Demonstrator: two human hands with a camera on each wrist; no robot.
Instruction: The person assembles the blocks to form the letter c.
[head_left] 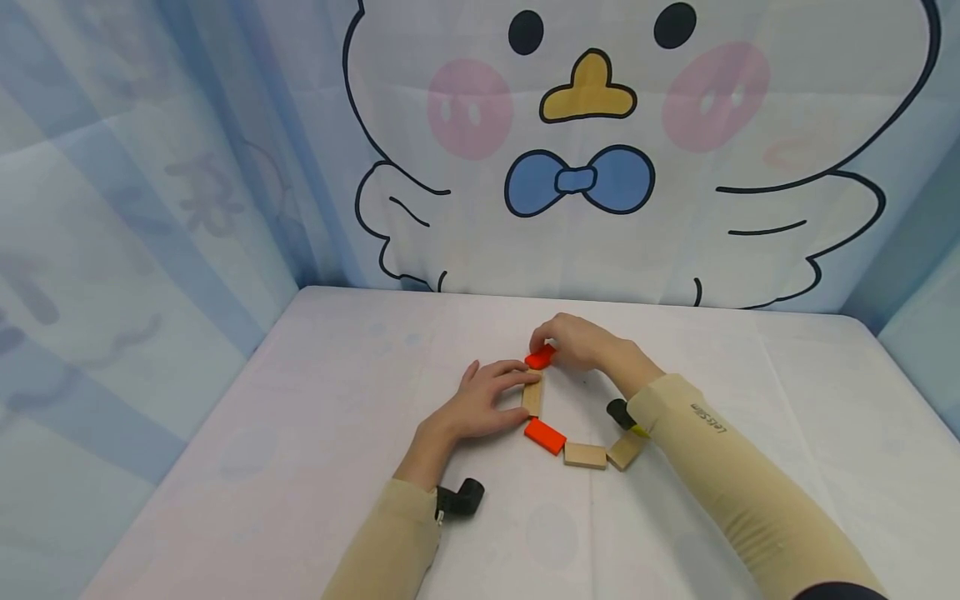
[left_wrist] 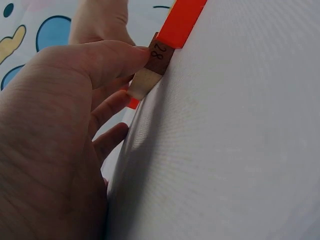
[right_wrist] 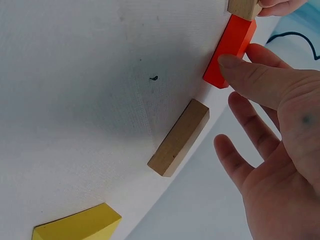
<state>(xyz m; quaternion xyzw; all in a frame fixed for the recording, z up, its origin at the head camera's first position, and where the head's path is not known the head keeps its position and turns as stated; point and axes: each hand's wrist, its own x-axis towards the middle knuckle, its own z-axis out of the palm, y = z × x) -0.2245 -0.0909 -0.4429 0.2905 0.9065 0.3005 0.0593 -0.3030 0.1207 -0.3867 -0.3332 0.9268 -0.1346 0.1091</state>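
My left hand (head_left: 487,400) steadies a plain wooden block (head_left: 532,396) on the table, thumb by its near end and fingertips at its far end. The left wrist view shows dark marks like "28" on a brown block face (left_wrist: 159,54) beside the thumb. My right hand (head_left: 581,340) pinches a red block (right_wrist: 227,52) between thumb and index finger. That block's end meets the far end of the wooden one. At the wooden block's near end lies a second red block (head_left: 544,436), set at a slant.
Two more wooden blocks, one in the middle (head_left: 585,456) and one angled (head_left: 626,451), continue the curve rightward. A yellow block (right_wrist: 75,225) lies partly under the right sleeve in the head view. Another wooden block (right_wrist: 180,140) stands near my right fingers. A printed curtain (head_left: 577,250) hangs behind.
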